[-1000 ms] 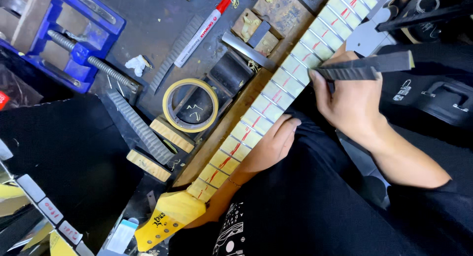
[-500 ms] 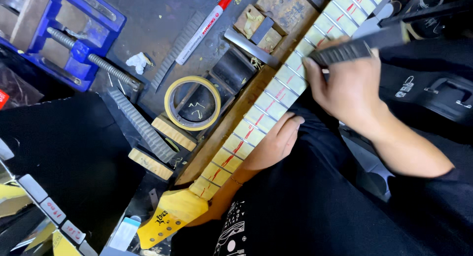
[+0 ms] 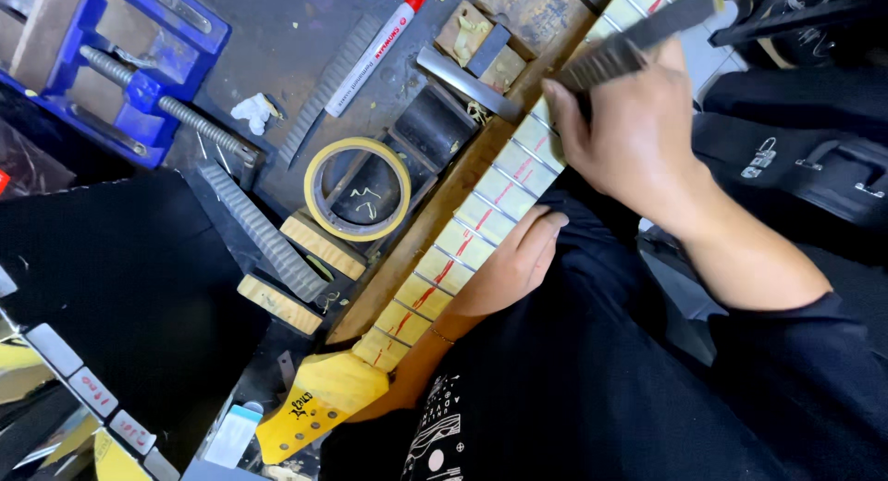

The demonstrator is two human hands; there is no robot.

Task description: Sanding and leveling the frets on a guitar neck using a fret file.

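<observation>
Right hand [image 3: 638, 129] hides file [image 3: 638, 44] over neck [image 3: 462, 236].

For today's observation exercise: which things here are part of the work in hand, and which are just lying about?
In use:
guitar neck, taped between frets, with red marks
long dark file, in the right hand
left hand, steadying the neck's edge

Lying about:
tape roll
red-capped marker
blue vise
spare file
wooden blocks

A white label with dark print wraps the red-capped marker [image 3: 375, 48] lying slantwise near the bench's far edge. Small white tags with red writing [image 3: 92, 388] sit on grey blocks at the near left corner. No screens or signs show.
</observation>
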